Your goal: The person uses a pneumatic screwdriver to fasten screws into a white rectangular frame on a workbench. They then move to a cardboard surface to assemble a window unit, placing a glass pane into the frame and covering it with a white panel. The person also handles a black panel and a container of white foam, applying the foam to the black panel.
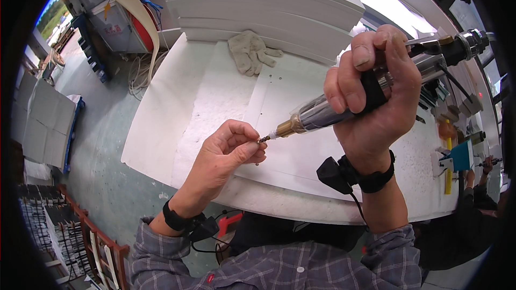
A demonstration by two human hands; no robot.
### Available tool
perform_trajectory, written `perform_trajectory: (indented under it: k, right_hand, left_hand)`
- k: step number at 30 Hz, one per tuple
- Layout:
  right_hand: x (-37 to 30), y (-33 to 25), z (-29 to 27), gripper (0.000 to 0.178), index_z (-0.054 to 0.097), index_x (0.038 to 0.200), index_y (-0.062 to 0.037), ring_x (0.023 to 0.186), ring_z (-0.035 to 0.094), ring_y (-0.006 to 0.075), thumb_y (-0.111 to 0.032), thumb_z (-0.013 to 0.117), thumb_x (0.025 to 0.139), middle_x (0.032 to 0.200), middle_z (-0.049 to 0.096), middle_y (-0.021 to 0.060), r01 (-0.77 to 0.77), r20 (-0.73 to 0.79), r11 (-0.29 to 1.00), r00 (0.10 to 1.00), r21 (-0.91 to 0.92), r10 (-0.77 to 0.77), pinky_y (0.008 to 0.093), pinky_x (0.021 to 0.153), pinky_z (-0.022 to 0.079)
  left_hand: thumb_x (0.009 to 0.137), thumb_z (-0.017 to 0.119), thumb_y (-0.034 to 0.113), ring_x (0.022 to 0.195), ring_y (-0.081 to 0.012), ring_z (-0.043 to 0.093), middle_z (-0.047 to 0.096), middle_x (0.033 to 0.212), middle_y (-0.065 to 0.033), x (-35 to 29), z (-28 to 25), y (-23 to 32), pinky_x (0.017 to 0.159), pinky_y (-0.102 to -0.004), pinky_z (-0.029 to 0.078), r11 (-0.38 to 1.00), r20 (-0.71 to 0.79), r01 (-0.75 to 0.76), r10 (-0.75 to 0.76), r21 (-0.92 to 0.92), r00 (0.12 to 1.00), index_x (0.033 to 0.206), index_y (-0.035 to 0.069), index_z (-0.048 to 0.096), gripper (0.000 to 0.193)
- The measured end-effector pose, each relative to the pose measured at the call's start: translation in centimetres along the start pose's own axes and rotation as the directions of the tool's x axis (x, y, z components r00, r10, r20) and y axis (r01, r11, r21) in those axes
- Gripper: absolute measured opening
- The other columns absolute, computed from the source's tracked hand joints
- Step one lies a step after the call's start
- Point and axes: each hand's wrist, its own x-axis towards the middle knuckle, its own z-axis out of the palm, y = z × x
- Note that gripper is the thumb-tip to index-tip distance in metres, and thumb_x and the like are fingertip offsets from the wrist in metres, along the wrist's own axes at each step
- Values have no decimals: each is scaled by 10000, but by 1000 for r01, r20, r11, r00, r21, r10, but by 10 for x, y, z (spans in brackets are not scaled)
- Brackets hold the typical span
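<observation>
My right hand point(384, 94) is wrapped round a shiny air screwdriver point(317, 114), which slants down to the left over a white panel point(290, 161). Its brass-coloured nose narrows to a thin bit. At that tip, the thumb and fingers of my left hand point(226, 147) pinch a small dark screw point(263, 140), which seems to touch the bit. The fingers partly hide the screw. Both wrists wear black straps with small dark devices. A few tiny dark holes or specks mark the panel beyond my left hand.
Stacked white louvred frames point(263, 11) stand along the table's far side. A pale work glove point(250, 52) lies before them. On the right are a yellow-handled tool point(448, 166) and another person's hand point(487, 165). Stacked strips point(67, 236) sit on a rack at lower left.
</observation>
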Motion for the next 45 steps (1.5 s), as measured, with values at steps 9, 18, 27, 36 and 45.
perform_trajectory:
  k: [9,18,27,36,45]
  right_hand:
    - [6,7,10,228,534,1065,-84,474,478,74,-305,480,1073,880,596,49,-56,19,991,998,-124,59,269,448,468]
    - [-2,28,42,236,529,985,-57,434,487,89,-272,626,1000,781,589,76,-193,1,946,980,-259,200,279,429,461]
    - [-4,37,48,199,544,1003,-48,441,506,86,-224,637,996,759,612,92,-210,27,939,974,-273,225,268,425,466]
    - [-8,42,53,177,548,991,-56,452,505,78,-196,656,986,713,602,72,-231,60,926,964,-299,259,264,427,461]
    - [-22,59,51,169,548,865,-60,496,490,64,-112,678,960,612,543,10,-129,172,920,964,-369,204,251,451,394]
  left_hand:
    - [1025,655,53,1028,-166,714,712,1090,-82,-1,-8,-2,947,-317,575,940,-3,-167,176,297,984,1161,41,583,154]
    - [990,630,-45,1075,-186,723,734,1093,-109,-11,-16,-12,1001,-314,544,733,57,-245,272,634,961,1199,-13,571,220]
    - [988,603,-69,1117,-203,722,740,1120,-143,-16,-18,-12,1008,-317,550,696,80,-280,305,662,949,1213,-23,558,234]
    - [962,578,-101,1123,-266,727,714,1171,-180,-18,-18,-14,976,-354,564,612,96,-317,367,725,925,1278,3,536,336]
    - [969,510,-93,1068,-330,728,693,1204,-201,-19,-14,-8,906,-412,563,521,55,-302,436,798,898,1369,28,470,420]
